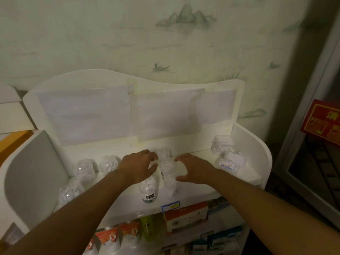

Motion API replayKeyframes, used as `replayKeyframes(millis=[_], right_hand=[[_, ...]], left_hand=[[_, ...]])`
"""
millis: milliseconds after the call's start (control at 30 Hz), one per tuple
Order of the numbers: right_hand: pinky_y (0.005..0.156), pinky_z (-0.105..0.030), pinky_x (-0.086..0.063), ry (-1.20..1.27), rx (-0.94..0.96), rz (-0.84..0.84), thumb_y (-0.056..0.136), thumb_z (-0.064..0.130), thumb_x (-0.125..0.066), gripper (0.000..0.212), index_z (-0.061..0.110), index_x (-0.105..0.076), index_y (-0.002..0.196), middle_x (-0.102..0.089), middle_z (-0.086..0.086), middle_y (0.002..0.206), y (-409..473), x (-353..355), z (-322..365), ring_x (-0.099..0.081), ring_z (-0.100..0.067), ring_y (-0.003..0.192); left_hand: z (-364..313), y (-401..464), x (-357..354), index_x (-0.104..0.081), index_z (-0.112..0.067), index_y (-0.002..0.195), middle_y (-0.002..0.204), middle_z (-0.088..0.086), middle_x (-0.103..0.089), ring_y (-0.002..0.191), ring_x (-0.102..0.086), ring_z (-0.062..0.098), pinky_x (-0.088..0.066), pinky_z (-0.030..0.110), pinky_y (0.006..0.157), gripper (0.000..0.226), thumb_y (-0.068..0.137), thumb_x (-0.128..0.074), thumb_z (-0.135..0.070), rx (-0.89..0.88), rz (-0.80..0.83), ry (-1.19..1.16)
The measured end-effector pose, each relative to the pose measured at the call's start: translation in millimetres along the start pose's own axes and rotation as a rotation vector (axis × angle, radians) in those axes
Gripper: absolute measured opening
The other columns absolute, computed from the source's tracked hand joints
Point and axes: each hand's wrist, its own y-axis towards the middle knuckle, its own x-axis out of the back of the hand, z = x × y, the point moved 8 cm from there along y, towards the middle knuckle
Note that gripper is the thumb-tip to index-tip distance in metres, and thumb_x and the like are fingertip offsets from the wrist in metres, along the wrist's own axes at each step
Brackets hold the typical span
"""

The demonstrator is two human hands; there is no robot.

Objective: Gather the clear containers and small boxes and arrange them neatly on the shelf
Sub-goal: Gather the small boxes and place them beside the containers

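The left hand is covering the top of one clear container, and the picture is too blurred to tell if its fingers are touching the containers between the two hands. The label print on that container is too small to read. Below the hands, the boxes on the lower shelf are being cut off by the bottom edge.

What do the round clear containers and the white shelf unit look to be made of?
Round clear containers: probably transparent glossy plastic, since the white contents show through and highlights glint. White shelf unit: looks like smooth painted board or plastic, matte with rounded edges; uncertain.
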Motion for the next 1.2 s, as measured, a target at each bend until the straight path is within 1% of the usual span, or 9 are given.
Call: replayKeyframes(millis=[233,433,533,667,767,833,967,1067,1200], right_hand=[[0.107,-0.037,-0.040,-0.011,-0.079,-0.011,0.087,0.053,-0.060,0.060,0.028,-0.043,0.139,-0.042,0.002,0.148,-17,28,-34,-0.044,-0.019,0.131],[0.105,-0.032,-0.039,-0.005,-0.167,-0.035,0.087,0.053,-0.061,0.060,0.030,-0.043,0.139,-0.043,0.001,0.147,-33,54,-93,-0.046,-0.018,0.130],[0.103,-0.035,-0.042,-0.013,-0.242,-0.043,0.084,0.053,-0.063,0.064,0.030,-0.042,0.140,-0.044,0.001,0.145,-31,64,-130,-0.047,-0.019,0.127],[0.105,-0.035,-0.041,0.048,-0.267,-0.066,0.083,0.052,-0.065,0.066,0.028,-0.043,0.140,-0.046,-0.001,0.143,-17,70,-173,-0.047,-0.019,0.126],[0.108,-0.036,-0.039,0.080,-0.271,-0.071,0.084,0.050,-0.066,0.068,0.026,-0.041,0.142,-0.041,0.001,0.148,-5,67,-203,-0.044,-0.019,0.130],[0.109,-0.038,-0.037,0.081,-0.260,-0.075,0.084,0.048,-0.065,0.068,0.026,-0.039,0.143,-0.036,0.001,0.151,5,64,-220,-0.042,-0.020,0.132],[0.112,-0.041,-0.033,0.053,-0.240,-0.047,0.086,0.042,-0.064,0.073,0.025,-0.029,0.148,-0.022,-0.001,0.157,25,51,-248,-0.030,-0.025,0.140],[0.114,-0.043,-0.030,0.076,-0.249,-0.039,0.085,0.038,-0.066,0.079,0.026,-0.022,0.150,-0.010,-0.001,0.161,35,39,-266,-0.023,-0.029,0.143],[0.112,-0.046,-0.033,0.100,-0.262,-0.030,0.086,0.040,-0.064,0.084,0.032,-0.012,0.151,0.006,0.004,0.162,46,31,-278,-0.025,-0.032,0.142]], left_hand=[[-33,29,18,-0.051,-0.032,0.131,0.132,-0.011,-0.055,0.114,-0.058,0.014,-0.048,0.030,0.090,0.036,0.097,-0.045,-0.041,-0.079,-0.065,-0.042],[-73,71,7,-0.052,-0.032,0.130,0.133,-0.008,-0.054,0.110,-0.059,0.012,-0.050,0.031,0.091,0.036,0.095,-0.052,-0.039,-0.135,-0.033,-0.175],[-98,95,-10,-0.043,-0.031,0.137,0.144,-0.005,-0.043,0.115,-0.057,0.017,-0.050,0.035,0.094,0.046,0.094,-0.053,-0.040,-0.176,0.036,-0.109],[-127,136,-43,-0.029,-0.030,0.145,0.155,-0.004,-0.027,0.127,-0.047,0.021,-0.046,0.039,0.100,0.060,0.092,-0.055,-0.042,-0.206,0.160,-0.013],[-145,167,-62,-0.023,-0.030,0.148,0.158,-0.003,-0.019,0.139,-0.035,0.024,-0.038,0.041,0.108,0.066,0.092,-0.055,-0.041,-0.216,0.190,0.040],[-156,185,-72,-0.019,-0.029,0.150,0.159,-0.002,-0.018,0.140,-0.033,0.024,-0.036,0.041,0.109,0.070,0.091,-0.056,-0.040,-0.213,0.190,0.023],[-174,210,-94,-0.009,-0.027,0.152,0.161,-0.002,-0.011,0.135,-0.040,0.028,-0.041,0.041,0.105,0.081,0.090,-0.058,-0.041,-0.196,0.209,-0.010],[-182,220,-111,-0.002,-0.029,0.152,0.161,-0.003,-0.007,0.126,-0.051,0.030,-0.048,0.043,0.098,0.089,0.088,-0.062,-0.041,-0.160,0.216,-0.089],[-193,239,-122,-0.002,-0.031,0.152,0.159,-0.003,-0.008,0.120,-0.055,0.031,-0.051,0.045,0.093,0.095,0.083,-0.068,-0.039,-0.168,0.185,-0.177]])
